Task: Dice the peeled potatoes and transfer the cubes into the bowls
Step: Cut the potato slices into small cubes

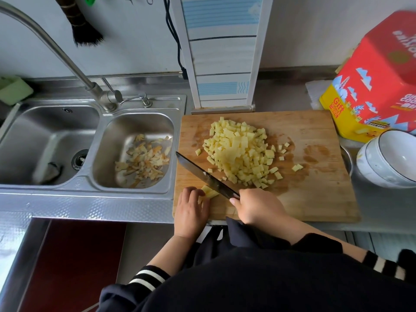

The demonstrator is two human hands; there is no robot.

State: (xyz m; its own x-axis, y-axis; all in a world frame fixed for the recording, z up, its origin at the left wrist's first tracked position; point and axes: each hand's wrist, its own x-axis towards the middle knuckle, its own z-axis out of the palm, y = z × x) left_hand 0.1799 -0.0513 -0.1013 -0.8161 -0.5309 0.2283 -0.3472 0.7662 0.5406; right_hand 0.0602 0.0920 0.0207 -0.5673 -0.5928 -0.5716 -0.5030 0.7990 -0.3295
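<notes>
A wooden cutting board [315, 199] carries a big heap of pale yellow potato cubes [240, 154] at its middle. Near the board's front left corner lies a small piece of potato strips [209, 191]. My left hand [191, 210] presses its fingertips on that piece. My right hand [256, 206] grips the handle of a dark knife [202, 173], whose blade slants up-left and rests on the piece. White bowls [391, 158] are stacked at the board's right edge, tilted on their side and empty.
A double steel sink [94, 190] is left of the board; its small basin holds potato peelings [144, 158]. A tap [67, 57] arches over it. A red and yellow gift tin [371, 86] stands at the back right. A metal dish rim [347, 158] shows under the bowls.
</notes>
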